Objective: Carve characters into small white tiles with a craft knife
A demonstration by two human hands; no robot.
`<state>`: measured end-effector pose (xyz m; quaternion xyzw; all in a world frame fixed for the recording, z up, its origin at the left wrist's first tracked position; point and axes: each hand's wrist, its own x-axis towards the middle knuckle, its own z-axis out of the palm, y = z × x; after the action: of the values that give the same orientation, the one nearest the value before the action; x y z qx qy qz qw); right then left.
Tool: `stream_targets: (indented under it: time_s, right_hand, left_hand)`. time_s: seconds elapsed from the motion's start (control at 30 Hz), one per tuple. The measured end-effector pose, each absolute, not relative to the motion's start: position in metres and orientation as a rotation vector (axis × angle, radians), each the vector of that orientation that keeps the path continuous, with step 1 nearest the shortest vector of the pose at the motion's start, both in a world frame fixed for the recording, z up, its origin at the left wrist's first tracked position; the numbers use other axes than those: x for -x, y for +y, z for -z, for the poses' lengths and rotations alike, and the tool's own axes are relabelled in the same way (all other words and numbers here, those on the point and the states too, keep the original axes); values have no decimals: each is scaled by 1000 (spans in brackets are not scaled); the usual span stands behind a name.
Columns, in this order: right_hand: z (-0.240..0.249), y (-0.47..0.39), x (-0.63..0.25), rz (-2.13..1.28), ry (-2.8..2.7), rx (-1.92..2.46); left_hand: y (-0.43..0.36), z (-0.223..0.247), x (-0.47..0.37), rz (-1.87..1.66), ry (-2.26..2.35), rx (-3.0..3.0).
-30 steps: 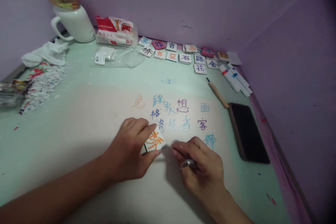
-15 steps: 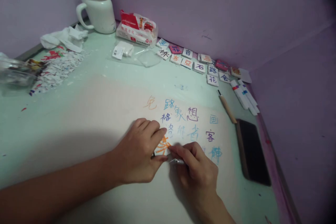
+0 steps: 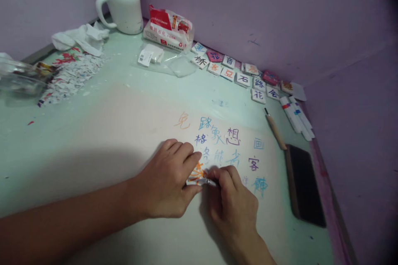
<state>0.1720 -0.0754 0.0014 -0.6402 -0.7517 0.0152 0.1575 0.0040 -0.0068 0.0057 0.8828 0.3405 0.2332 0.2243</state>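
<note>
My left hand point(image 3: 174, 180) is closed on a small white tile point(image 3: 193, 181) that bears an orange character, gripping it between thumb and fingers. In my right hand point(image 3: 234, 201) is a silver craft knife point(image 3: 209, 181), pinched like a pen. Its tip meets the tile's face, close to the left thumb. Part of the tile is hidden by my fingers. Both hands rest over a pale sheet point(image 3: 124, 120) with handwritten characters in blue, purple and orange.
Several lettered tiles point(image 3: 243, 79) lie along the wall. At the right are white markers point(image 3: 292, 115), a wooden-handled carving tool point(image 3: 275, 130) and a phone point(image 3: 306, 184). White shavings point(image 3: 74, 74), a mug point(image 3: 124, 10) and a tissue pack point(image 3: 169, 31) stand toward the back.
The knife tip has shifted slightly up and across the tile, and the right fingers with it. The whole view has drifted a little, with the background sliding right.
</note>
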Motion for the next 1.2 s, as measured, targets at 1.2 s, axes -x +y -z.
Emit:
stream_targets:
  time_s: [1.2]
  right_hand:
    - [-12, -88, -204, -984, -1288, 1269]
  left_hand:
    - [0, -4, 6, -643, 833, -2367]
